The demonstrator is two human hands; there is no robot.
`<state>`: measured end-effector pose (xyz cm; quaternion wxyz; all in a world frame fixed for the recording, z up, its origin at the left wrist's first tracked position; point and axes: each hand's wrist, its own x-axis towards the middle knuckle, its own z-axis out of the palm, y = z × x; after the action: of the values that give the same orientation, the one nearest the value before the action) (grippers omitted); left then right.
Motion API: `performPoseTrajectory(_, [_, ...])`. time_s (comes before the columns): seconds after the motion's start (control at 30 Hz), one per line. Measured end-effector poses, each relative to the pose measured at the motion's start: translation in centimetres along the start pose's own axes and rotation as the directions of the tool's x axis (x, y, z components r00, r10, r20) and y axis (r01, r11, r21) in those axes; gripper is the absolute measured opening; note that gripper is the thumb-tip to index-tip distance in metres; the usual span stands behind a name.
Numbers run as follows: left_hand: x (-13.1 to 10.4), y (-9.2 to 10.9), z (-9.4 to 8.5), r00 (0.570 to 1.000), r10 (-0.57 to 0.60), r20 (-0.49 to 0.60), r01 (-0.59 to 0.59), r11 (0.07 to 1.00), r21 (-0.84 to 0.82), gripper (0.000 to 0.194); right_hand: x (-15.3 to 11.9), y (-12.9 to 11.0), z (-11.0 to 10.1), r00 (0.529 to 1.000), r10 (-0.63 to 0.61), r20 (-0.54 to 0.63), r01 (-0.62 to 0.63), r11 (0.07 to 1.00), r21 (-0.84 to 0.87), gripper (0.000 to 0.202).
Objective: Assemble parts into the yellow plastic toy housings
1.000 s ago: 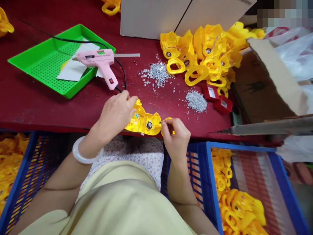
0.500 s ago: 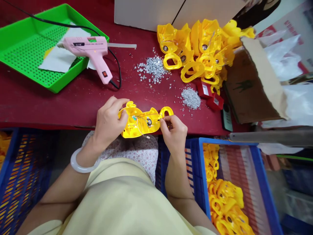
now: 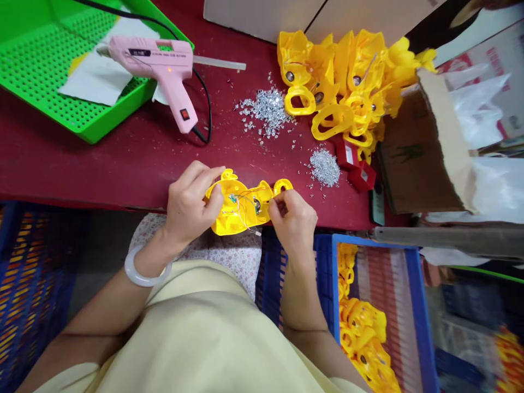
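A yellow plastic shell (image 3: 231, 215) lies hollow side up at the front edge of the red table, with thin wires, a small green board and a round metal part inside. My left hand (image 3: 192, 202) grips the shell's left end between thumb and fingers. At its right end, beside the ring-shaped handle (image 3: 283, 185), my right hand (image 3: 292, 218) is pinched closed over the wires and the shell's edge. Whether a wire is between those fingertips is too small to tell. A white connector (image 3: 255, 232) hangs at the shell's lower edge.
On the table (image 3: 135, 164) are a pink glue gun (image 3: 164, 68), a green tray (image 3: 92, 128), two heaps of screws (image 3: 268, 112), red boxes (image 3: 361, 176) and piled yellow shells (image 3: 335, 71). A cardboard box (image 3: 417, 147) stands right; a blue crate (image 3: 334, 284) holds more shells.
The view has shifted, so the table items appear farther right. Both hands keep their places on the shell, which looks slightly more tilted. The right fingers sit a little closer over its right end.
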<state>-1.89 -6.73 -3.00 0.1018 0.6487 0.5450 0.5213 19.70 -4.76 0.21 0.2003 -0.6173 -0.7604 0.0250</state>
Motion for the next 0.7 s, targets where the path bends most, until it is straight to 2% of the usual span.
performPoseTrajectory(0.07, [0.0, 0.0, 0.1, 1.0, 0.006, -0.022, -0.006, 1.0, -0.002, 0.029, 0.0, 0.1, 0.0, 1.0, -0.016, 0.009, 0.016, 1.0, 0.023, 0.014])
performPoseTrajectory(0.23, [-0.1, -0.1, 0.1, 1.0, 0.019, -0.021, -0.019, 1.0, 0.014, 0.029, -0.4, 1.0, -0.3, 0.994, 0.085, 0.062, -0.1, 0.94, 0.326, 0.014])
performPoseTrajectory(0.3, [-0.2, -0.2, 0.1, 0.999, 0.032, -0.024, -0.031, 0.999, 0.022, 0.028, -0.5, 1.1, -0.4, 0.996, 0.072, 0.047, -0.085, 0.921, 0.379, 0.017])
performPoseTrajectory(0.37, [-0.2, -0.2, 0.0, 0.999, 0.038, -0.031, -0.037, 0.999, 0.032, 0.028, -0.4, 1.0, -0.5, 0.999, -0.04, 0.029, 0.027, 0.933, 0.359, 0.021])
performPoseTrajectory(0.5, [-0.2, -0.2, 0.0, 0.999, 0.038, -0.038, -0.037, 0.998, 0.048, 0.027, -0.2, 1.1, -0.8, 0.967, -0.253, -0.028, 0.253, 0.947, 0.197, 0.01])
performPoseTrajectory(0.7, [-0.3, -0.2, 0.2, 0.998, 0.047, -0.041, -0.045, 0.997, 0.055, 0.027, -0.8, 2.4, -1.4, 0.931, -0.359, -0.071, 0.363, 0.931, 0.049, 0.012])
